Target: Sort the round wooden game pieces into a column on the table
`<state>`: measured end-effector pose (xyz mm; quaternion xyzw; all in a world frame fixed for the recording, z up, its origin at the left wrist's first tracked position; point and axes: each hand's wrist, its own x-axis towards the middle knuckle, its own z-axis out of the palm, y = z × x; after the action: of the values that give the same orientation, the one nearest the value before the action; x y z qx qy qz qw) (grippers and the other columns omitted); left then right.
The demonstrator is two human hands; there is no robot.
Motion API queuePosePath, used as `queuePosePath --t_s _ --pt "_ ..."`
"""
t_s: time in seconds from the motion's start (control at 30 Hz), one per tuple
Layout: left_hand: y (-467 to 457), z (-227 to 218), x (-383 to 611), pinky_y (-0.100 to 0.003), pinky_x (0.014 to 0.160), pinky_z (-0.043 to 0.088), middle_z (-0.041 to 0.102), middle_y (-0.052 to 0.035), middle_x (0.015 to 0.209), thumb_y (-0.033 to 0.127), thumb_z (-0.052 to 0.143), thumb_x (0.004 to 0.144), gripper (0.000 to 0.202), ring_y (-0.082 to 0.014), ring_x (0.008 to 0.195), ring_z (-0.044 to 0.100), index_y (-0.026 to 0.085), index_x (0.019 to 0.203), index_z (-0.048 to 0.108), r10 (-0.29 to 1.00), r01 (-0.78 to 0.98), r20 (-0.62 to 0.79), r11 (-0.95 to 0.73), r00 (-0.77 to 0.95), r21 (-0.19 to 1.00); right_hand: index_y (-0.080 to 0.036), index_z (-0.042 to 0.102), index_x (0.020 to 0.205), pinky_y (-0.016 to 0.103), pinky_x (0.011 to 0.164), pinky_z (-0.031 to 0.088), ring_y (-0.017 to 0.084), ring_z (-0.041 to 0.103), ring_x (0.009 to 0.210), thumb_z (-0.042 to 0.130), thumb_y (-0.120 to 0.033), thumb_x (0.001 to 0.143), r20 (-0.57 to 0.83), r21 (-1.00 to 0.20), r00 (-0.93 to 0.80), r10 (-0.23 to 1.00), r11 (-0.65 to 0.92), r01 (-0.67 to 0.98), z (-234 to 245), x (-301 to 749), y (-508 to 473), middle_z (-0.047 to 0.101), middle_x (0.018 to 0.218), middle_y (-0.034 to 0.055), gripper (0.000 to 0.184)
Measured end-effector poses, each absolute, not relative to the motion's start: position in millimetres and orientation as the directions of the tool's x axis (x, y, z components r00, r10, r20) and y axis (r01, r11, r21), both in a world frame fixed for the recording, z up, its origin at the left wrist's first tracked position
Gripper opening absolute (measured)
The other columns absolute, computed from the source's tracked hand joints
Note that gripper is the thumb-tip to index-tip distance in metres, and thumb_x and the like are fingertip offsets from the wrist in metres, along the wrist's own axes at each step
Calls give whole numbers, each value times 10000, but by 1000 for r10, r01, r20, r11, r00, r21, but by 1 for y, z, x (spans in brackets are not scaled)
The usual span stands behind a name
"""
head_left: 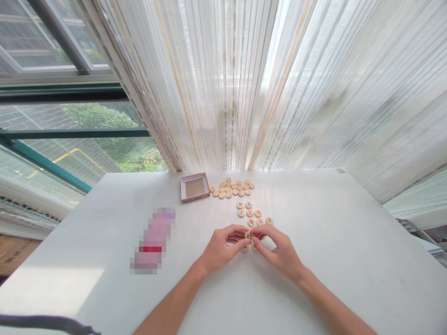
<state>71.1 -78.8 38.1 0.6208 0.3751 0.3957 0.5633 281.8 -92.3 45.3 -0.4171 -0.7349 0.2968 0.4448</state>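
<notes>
Near the front middle of the table, a round wooden Chinese chess piece [249,235] with a black character is pinched between both hands. My left hand [222,248] closes on it from the left, thumb and fingertips together. From the right, my right hand [277,248] grips the same piece with thumb and forefinger. Just below it, further pieces [245,248] lie partly covered by the fingers. Beyond the hands, face-up pieces with black or red characters sit in short rows, among them a red-marked piece [258,213].
Several blank-side-up chess pieces [228,190] cluster toward the back of the white table [314,204]. Beside them stands a shallow open box [194,187]. A blurred pink object [153,239] lies on the left. Striped curtains [226,83] hang along the far edge, with a window at left.
</notes>
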Motion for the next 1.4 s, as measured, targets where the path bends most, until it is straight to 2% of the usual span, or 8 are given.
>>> queuePosePath --t_s 0.17,0.3,0.53,0.83,1.03,1.17,1.4 --pt "-82 34 71 -358 917 661 831 -31 1098 254 740 942 266 -226 959 807 228 1206 755 878 108 209 -280 430 954 -236 727 920 320 672 607 194 693 691 684 -369 982 321 -861 -195 927 372 346 49 279 -93 752 797 27 153" --pt "-83 35 70 -333 919 650 830 -32 1091 241 716 953 255 -214 955 801 214 1204 754 859 133 250 -341 447 931 -224 726 897 299 666 593 185 693 683 694 -382 978 323 -863 -171 931 364 352 46 278 -93 750 783 22 180" --pt "-81 36 71 -331 901 649 823 -40 1089 257 734 944 256 -212 940 796 210 1195 747 892 106 184 -248 413 963 -223 737 984 311 736 591 192 715 757 611 -310 1027 328 -859 -203 923 380 343 43 281 -94 765 868 40 159" --pt "-77 39 70 -307 786 626 813 -54 958 307 719 955 261 -193 787 792 185 1185 693 918 110 124 -178 377 978 -238 700 1176 317 791 628 190 739 832 635 -209 990 416 -825 -253 874 479 300 45 281 -95 776 994 47 199" --pt "-76 39 68 -321 812 612 811 -74 971 297 671 986 252 -205 822 789 180 1209 687 899 80 116 -164 423 983 -246 695 1192 318 793 632 189 735 831 653 -209 988 414 -825 -265 871 482 295 41 281 -94 778 999 43 211" --pt "-75 41 66 -351 851 608 804 -76 899 307 630 1011 252 -217 819 784 157 1206 684 889 46 97 -131 447 990 -252 705 1189 322 791 632 191 740 829 634 -210 1000 411 -825 -275 869 483 293 43 281 -93 784 1009 47 207" --pt "-76 40 68 -347 827 602 793 -71 899 340 678 988 243 -211 795 776 166 1158 688 898 40 76 -103 433 994 -262 707 1193 329 787 634 195 741 826 631 -227 1007 422 -820 -276 864 493 291 41 279 -96 785 1005 49 204"
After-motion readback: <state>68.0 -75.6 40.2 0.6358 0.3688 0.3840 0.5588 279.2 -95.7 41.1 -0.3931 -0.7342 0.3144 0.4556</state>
